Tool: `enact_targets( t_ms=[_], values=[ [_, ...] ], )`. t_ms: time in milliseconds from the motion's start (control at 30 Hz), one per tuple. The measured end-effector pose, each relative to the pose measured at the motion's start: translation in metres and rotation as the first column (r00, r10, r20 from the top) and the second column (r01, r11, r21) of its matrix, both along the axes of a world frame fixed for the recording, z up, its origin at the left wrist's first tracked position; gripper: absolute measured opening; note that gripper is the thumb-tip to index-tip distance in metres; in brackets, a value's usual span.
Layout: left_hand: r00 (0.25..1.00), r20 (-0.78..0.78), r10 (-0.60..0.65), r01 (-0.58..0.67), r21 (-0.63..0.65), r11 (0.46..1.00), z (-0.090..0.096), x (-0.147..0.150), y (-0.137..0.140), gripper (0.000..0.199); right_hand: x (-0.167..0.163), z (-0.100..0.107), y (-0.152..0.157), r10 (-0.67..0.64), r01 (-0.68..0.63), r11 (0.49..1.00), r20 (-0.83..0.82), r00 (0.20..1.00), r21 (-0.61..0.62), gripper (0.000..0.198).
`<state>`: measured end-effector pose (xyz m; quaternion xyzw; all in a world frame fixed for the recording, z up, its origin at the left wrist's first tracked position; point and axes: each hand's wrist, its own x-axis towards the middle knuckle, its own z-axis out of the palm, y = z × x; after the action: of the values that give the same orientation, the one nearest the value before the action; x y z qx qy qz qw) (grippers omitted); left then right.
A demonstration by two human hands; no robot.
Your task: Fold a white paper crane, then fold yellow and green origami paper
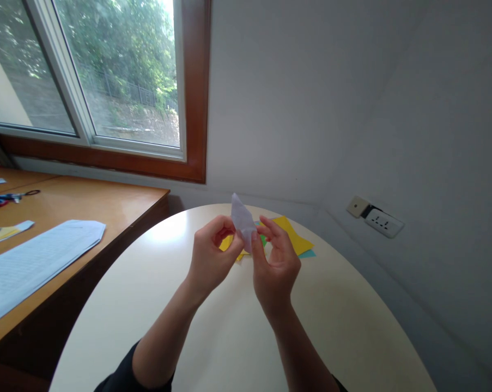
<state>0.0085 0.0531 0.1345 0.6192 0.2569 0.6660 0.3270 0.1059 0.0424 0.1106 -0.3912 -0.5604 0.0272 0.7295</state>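
A small folded piece of pale lilac paper [242, 216] is held up above the round table, its pointed end upward. My left hand [215, 250] pinches its left edge between thumb and index finger. On the other side, my right hand [276, 261] grips the lower right edge with the thumb in front, its other fingers loosely curled behind. Beyond the hands, yellow paper [292, 234] lies on the table with bits of green and blue paper showing around it. The hands partly hide these sheets.
The round white table [147, 305] stands against the wall. To the left, a wooden desk [123, 196] bears a stack of printed sheets [45, 267], scissors [14, 197] and a yellow paper [0, 234]. A power socket [383, 222] is on the right wall, below window level.
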Motion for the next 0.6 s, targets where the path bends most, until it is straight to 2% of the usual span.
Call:
enact_targets(
  t_ms=[133, 267, 367, 467, 600],
  values=[
    [1.000, -0.017, 0.008, -0.008, 0.002, 1.000, -0.0009, 0.0018, 0.0001, 0.008, -0.0020, 0.0015, 0.0000, 0.011, -0.012, 0.999, -0.053, 0.999, -0.033, 0.018],
    [1.000, -0.018, 0.011, -0.011, -0.010, 1.000, -0.0018, 0.0035, 0.0006, 0.010, -0.0037, 0.0029, 0.0002, 0.120, -0.124, 0.992, -0.108, 0.987, -0.033, 0.015],
    [0.999, 0.002, -0.041, 0.041, -0.051, 0.998, -0.0007, 0.0026, 0.0009, 0.010, -0.0027, 0.0049, -0.0005, 0.175, -0.188, 0.980, -0.171, 0.970, -0.063, 0.014],
    [0.996, 0.015, -0.090, 0.091, -0.091, 0.992, 0.0011, -0.0007, 0.0016, 0.008, -0.0005, 0.0068, -0.0004, 0.239, -0.274, 0.955, -0.258, 0.936, -0.109, 0.017],
    [0.992, 0.014, -0.128, 0.128, -0.129, 0.983, 0.0033, -0.0055, 0.0030, 0.006, 0.0020, 0.0063, 0.0034, 0.352, -0.418, 0.903, -0.383, 0.854, -0.103, 0.019]
  ],
)
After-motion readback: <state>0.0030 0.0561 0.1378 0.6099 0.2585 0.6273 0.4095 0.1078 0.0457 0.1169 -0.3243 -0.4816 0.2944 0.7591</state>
